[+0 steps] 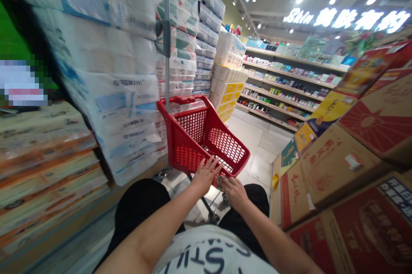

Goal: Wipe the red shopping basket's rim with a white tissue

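Observation:
A red plastic shopping cart point(186, 158) with perforated basket walls stands in front of my knees. My left hand point(207, 175) has its fingers spread over the near rim of the basket and holds nothing. Just to its right, my right hand point(233, 190) has its fingers curled around a small brownish object point(220, 182), too small to name, close to the basket's near corner. The inside of the basket shows only its red perforated walls and floor.
Stacked tissue packs point(128, 89) rise on the left, beside a grey pole point(167, 72). Cardboard cartons point(337, 158) line the right side. Product shelves point(286, 72) stand at the back, beyond a tiled floor point(254, 137).

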`<state>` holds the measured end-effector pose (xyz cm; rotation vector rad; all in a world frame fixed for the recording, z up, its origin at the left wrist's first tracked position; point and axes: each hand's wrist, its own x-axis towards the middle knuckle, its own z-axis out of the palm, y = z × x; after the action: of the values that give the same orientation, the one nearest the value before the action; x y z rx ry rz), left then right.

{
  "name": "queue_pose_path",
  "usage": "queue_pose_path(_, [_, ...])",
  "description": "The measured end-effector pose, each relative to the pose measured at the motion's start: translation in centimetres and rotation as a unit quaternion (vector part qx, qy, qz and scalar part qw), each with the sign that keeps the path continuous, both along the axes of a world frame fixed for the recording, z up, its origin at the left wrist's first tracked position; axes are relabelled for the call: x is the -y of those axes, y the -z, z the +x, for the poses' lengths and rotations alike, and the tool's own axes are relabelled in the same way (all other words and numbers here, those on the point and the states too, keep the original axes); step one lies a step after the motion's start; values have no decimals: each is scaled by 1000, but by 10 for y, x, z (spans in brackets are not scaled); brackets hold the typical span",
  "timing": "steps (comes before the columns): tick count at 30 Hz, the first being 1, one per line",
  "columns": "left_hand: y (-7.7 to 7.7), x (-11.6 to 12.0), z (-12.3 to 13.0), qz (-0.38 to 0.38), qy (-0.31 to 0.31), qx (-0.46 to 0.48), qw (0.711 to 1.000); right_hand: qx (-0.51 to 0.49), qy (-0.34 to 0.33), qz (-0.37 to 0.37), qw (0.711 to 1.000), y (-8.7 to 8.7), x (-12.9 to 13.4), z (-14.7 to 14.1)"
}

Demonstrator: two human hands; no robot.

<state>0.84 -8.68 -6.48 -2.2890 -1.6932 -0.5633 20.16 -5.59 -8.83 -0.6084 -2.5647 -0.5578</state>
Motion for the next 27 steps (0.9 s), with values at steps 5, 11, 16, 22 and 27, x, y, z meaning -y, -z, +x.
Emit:
queue_pose_path(5, [1, 0, 1, 8, -7, 8, 1000, -16, -20, -19, 999, 2, 3, 6])
queue_pose_path(11, [4, -3, 1, 6, -5, 23, 1000, -30, -9, -40, 999, 5, 0, 8])
queue_pose_path(16, [0, -3, 6, 1, -1, 50, 999, -56, -4, -67, 996, 7, 2, 7])
queue_pose_path(22, [-28, -9, 12, -19, -25, 89, 996, -148, -66, -95, 982, -33, 4, 13])
queue_pose_path(27, [-39, -14, 19, -10, -34, 118, 992, -193, 7, -135, 972, -57, -14, 17])
